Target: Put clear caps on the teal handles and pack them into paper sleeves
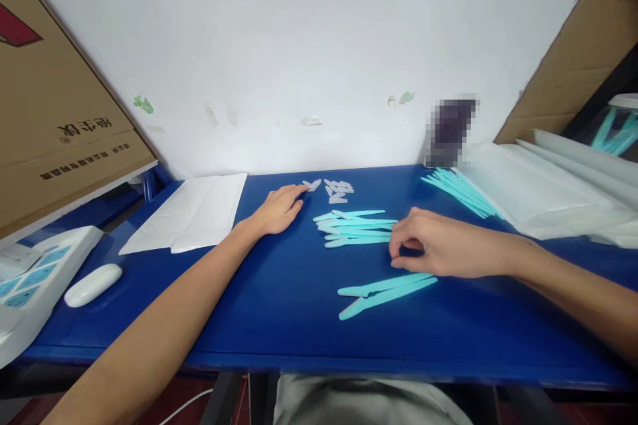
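Observation:
My left hand [280,210] lies low over the blue table, fingers stretched out. Its fingertips touch one of the small whitish plastic pieces [312,184], which look like blade covers. Several more such pieces [339,190] lie in a loose cluster just to the right. My right hand [423,240] is closed, thumb and fingers curled together. It is at the handle ends of a group of turquoise eyebrow razors [356,226]; whether anything is between its fingertips is hidden. Two more turquoise razors [383,293] lie below it, their blade ends to the left.
Another fan of turquoise razors [461,192] lies at the back right, beside translucent white bags [548,189]. White packaging sheets [192,212], a white oval case [93,285] and a white device [44,279] are on the left. Cardboard [64,99] stands at the left; a wall [319,46] rises behind.

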### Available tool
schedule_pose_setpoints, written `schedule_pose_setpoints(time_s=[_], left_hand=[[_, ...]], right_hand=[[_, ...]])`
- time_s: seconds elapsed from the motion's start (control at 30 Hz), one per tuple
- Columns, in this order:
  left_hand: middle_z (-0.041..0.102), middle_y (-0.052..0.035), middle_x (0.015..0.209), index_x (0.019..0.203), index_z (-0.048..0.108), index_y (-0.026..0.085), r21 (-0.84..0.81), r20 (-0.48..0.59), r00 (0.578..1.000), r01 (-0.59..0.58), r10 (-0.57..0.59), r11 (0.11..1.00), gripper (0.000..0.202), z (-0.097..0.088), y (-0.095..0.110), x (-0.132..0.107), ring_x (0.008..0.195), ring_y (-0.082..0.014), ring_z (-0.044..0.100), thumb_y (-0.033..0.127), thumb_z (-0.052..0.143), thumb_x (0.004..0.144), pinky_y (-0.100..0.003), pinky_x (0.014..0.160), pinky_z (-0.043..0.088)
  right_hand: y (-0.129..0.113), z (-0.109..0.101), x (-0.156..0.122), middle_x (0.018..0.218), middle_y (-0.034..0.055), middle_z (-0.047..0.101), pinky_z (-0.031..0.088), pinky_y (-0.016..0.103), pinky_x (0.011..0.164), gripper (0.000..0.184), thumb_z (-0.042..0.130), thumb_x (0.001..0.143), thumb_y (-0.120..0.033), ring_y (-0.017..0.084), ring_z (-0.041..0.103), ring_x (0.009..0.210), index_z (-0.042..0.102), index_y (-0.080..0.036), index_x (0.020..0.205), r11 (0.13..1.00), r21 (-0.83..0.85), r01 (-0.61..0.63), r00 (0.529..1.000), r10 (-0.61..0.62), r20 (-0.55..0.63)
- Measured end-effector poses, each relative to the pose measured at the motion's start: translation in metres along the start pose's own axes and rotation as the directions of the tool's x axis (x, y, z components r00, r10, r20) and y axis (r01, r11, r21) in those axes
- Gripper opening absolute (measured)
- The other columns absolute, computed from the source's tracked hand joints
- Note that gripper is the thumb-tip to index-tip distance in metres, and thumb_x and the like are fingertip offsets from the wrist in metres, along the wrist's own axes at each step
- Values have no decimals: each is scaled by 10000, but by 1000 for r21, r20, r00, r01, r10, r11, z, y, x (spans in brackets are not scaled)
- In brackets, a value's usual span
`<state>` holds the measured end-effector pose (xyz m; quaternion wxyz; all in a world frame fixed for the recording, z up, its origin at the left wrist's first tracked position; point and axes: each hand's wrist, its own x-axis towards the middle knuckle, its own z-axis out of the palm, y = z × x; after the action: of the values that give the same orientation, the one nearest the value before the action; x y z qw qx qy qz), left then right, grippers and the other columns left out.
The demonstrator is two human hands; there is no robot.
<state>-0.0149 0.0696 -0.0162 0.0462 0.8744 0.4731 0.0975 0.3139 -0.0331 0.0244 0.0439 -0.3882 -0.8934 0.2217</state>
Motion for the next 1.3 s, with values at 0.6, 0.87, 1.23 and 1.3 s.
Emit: schedule_pose_setpoints(time_s=[0.6, 0.87, 1.23, 1.3], left_hand=[[618, -109, 997, 993, 634, 169, 125, 23, 995, -96, 94, 988, 247, -16, 3, 1, 863, -243, 612, 203, 391, 960, -357, 776, 475], [580, -149, 1107, 1324, 543, 148, 170, 88, 996, -43, 28, 985, 432, -15, 11, -2, 956, -271, 623, 138, 362, 931, -392, 851, 487], [703, -78, 975, 1260, 603, 193, 118, 205, 978, 19, -43, 993, 385, -35, 7, -8, 935, -249, 644, 250, 443, 915, -321, 808, 467], [701, -86, 999, 1299, 563, 193, 135, 223, 973, 26, -56, 991, 419, -34, 10, -9, 977, -259, 636, 252, 461, 896, -323, 810, 465]], right_hand=[[-1, -1, 0, 828, 20, 653, 398, 278, 621, 140, 608, 853, -348, 169, 562, 710, 684, -231, 855, 999, -40, -26, 999, 27, 23], [-3, 1, 2, 680, 6, 560, 389, 318, 716, 209, 541, 892, -363, 195, 505, 750, 626, -233, 752, 996, -84, -30, 987, 16, -161], [9, 10, 11, 866, 38, 589, 393, 285, 620, 151, 507, 931, -281, 140, 510, 662, 565, -206, 814, 991, -125, 48, 871, -102, -480], [11, 11, 12, 929, 55, 605, 416, 301, 669, 162, 467, 969, -302, 157, 548, 717, 554, -208, 870, 986, -159, 41, 858, -117, -501]])
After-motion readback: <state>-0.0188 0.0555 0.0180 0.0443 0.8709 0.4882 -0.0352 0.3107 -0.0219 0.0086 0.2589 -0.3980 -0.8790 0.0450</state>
